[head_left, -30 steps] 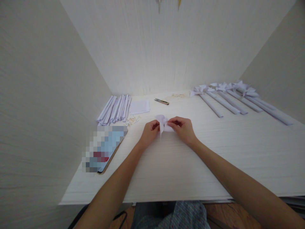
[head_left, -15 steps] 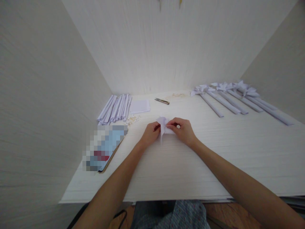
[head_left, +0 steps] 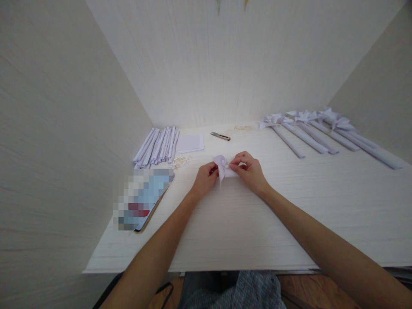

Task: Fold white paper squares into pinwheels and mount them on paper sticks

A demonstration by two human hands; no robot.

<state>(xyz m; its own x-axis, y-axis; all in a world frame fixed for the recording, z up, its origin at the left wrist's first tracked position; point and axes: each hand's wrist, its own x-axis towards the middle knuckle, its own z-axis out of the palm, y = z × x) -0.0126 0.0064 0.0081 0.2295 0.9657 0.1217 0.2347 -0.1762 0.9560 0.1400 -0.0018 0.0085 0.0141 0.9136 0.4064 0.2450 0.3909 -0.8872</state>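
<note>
A white paper pinwheel (head_left: pixel 221 163) is held a little above the middle of the table, its folded blades facing partly left. My left hand (head_left: pixel 205 178) grips its left side, with the fingertips partly hidden behind the paper. From the right, my right hand (head_left: pixel 252 172) pinches at the pinwheel's centre with thumb and forefinger. Anything tiny between those fingertips is too small to make out. A pale strip of paper, perhaps a rolled stick, runs rightward under my right fingers.
At the back left lie rolled paper sticks (head_left: pixel 156 146), paper squares (head_left: pixel 191 143) and small pale bits (head_left: pixel 180 161). Thread snips (head_left: pixel 220 136) rest near the back wall. A blurred phone-like device (head_left: pixel 154 195) lies left. Several stick-mounted pinwheels (head_left: pixel 304 116) lie at the back right.
The pinwheel has turned slightly, so more of its blades and centre show. My right hand has shifted a little to the right, its fingers still at the centre. The view has moved slightly.
</note>
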